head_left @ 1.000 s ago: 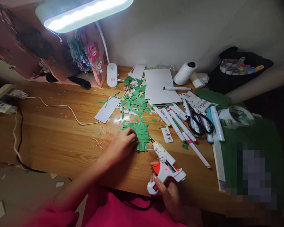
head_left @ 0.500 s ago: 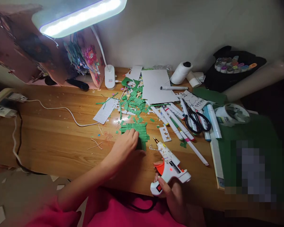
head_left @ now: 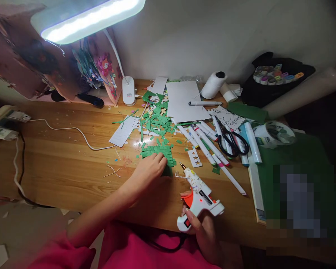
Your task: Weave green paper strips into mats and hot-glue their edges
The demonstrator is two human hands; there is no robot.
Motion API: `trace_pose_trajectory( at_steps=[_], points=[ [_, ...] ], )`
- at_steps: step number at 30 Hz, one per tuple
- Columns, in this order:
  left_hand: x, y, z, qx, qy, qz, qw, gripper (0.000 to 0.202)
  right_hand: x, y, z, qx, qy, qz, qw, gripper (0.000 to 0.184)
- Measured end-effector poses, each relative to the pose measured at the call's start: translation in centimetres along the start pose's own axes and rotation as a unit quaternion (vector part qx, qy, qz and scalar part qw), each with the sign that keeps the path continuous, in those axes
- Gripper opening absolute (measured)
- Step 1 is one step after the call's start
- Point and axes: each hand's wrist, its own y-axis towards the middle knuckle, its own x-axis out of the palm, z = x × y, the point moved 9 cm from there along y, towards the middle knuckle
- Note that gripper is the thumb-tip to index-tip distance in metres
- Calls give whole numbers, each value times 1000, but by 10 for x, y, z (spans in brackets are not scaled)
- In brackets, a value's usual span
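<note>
A piece of green paper [head_left: 156, 150], covered in rows of small overlapping green strips, lies on the desk in front of me. My left hand [head_left: 152, 166] is closed and pressed down on its near part, hiding some of it; the fingertips are partly out of sight. My right hand [head_left: 197, 224] is wrapped round the handle of a white glue gun [head_left: 200, 198] with an orange trigger and a lit red light. The gun's metal nozzle points up and left, just right of the green paper, apart from it. A thin loop of glue trails beside the nozzle.
Green scraps [head_left: 156, 121] lie behind the paper, beside a white sheet [head_left: 183, 101]. Several markers [head_left: 212, 149] and black-handled scissors [head_left: 232, 144] are at the right, near a tape roll [head_left: 274, 134]. A lamp [head_left: 92, 18] hangs overhead; its white cable [head_left: 81, 134] crosses the left.
My left hand has slid very slightly to the right over the green paper, with fingers still curled. The glue gun stays in my right hand. The whole view has shifted a little.
</note>
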Motion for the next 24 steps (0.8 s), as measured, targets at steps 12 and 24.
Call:
trace_pose_trajectory(
  at_steps=[12,24],
  points=[
    [3,8,-20,-7,-72,47,996,22,8,0,-3,43,-10,-13,999,29],
    [3,13,-27,-10,-154,53,987,21,16,3,1,96,-51,-35,993,35]
  ],
)
